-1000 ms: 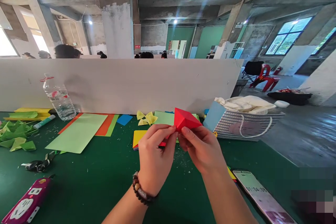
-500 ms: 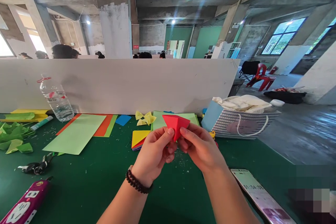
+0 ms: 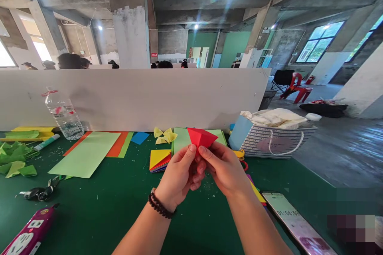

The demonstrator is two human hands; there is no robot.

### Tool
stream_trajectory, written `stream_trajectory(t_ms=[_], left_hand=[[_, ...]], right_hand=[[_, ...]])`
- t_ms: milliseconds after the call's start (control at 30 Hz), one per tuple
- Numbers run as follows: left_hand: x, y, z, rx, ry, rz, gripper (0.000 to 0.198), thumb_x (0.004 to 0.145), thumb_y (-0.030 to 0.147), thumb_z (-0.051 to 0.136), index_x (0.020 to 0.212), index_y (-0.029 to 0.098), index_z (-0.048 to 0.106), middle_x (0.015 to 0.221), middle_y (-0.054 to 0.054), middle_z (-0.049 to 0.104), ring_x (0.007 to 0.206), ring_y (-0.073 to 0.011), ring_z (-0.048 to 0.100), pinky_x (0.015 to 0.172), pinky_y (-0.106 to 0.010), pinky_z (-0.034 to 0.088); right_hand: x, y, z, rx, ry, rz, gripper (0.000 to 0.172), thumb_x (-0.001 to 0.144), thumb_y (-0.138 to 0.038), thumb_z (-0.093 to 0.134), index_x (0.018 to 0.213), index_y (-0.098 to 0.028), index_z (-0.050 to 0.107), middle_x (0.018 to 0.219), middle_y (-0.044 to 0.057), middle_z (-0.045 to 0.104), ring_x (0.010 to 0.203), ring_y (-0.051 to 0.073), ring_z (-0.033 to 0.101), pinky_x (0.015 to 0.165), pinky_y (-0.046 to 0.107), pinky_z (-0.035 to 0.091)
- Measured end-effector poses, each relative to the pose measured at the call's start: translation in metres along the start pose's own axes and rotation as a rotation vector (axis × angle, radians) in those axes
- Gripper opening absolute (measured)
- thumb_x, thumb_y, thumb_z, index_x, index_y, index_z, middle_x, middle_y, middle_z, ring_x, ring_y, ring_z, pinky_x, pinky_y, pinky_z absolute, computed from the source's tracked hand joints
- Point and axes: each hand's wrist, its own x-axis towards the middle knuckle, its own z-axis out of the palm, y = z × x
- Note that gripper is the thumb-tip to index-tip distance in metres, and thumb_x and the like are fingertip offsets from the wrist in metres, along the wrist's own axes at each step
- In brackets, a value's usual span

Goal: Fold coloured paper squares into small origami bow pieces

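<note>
A piece of folded red paper (image 3: 202, 138), wide at the top and narrowing downward, is held up above the table. My left hand (image 3: 183, 175), with a dark bead bracelet on its wrist, pinches its lower left side between thumb and fingers. From the right, my right hand (image 3: 225, 166) pinches the lower edge, its thumb close to the other thumb. The paper's bottom tip is hidden by my fingers. Behind lie light green sheets (image 3: 181, 134), and a stack of coloured paper squares (image 3: 160, 158) sits just left of my hands.
Yellow folded paper (image 3: 164, 135) and a blue piece (image 3: 140, 138) lie farther back. Left are green sheets (image 3: 86, 155), a water bottle (image 3: 64, 115), keys (image 3: 42, 192) and a purple power strip (image 3: 31, 233). Right are a paper bag (image 3: 269, 137) and a phone (image 3: 299, 221). A white partition (image 3: 167, 97) stands behind.
The red paper has turned slightly in my fingers, and both thumbs have come closer together. My right forearm has shifted left, uncovering yellow and purple paper beside the phone.
</note>
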Motion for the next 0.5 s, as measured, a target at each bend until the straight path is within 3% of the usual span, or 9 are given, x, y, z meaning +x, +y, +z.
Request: stream_trajectory(t_ms=[100, 367, 500], left_hand=[[0.0024, -0.0022, -0.0045, -0.036, -0.078, -0.044, 0.045, 0.08, 0.056, 0.063, 0.069, 0.017, 0.044, 0.051, 0.007, 0.042, 0.037, -0.0028, 0.029, 0.03, -0.012, 0.023], [0.0027, -0.0003, -0.0074, -0.256, -0.212, -0.137, 0.038, 0.078, 0.043, 0.072, 0.071, 0.016, 0.045, 0.049, 0.01, 0.035, 0.034, -0.0006, 0.017, 0.028, -0.011, 0.019], [0.005, -0.0026, -0.0066, -0.137, -0.166, -0.14, 0.042, 0.079, 0.052, 0.067, 0.071, 0.017, 0.046, 0.049, 0.009, 0.037, 0.034, -0.0014, 0.022, 0.029, -0.012, 0.021]], right_hand=[[0.0008, -0.0021, -0.0014, 0.008, 0.004, 0.003, 0.038, 0.061, -0.049, 0.081, 0.069, -0.016, 0.064, 0.057, -0.001, 0.061, 0.047, 0.01, 0.054, 0.045, 0.022, 0.045], [0.0009, -0.0058, -0.0043, 0.003, 0.009, 0.004, 0.036, 0.058, -0.047, 0.083, 0.069, -0.016, 0.068, 0.059, 0.001, 0.064, 0.056, 0.011, 0.057, 0.052, 0.022, 0.046], [0.0011, -0.0098, -0.0051, 0.021, 0.01, 0.053, 0.036, 0.055, -0.045, 0.084, 0.067, -0.016, 0.066, 0.056, 0.0, 0.061, 0.051, 0.01, 0.052, 0.048, 0.022, 0.043]])
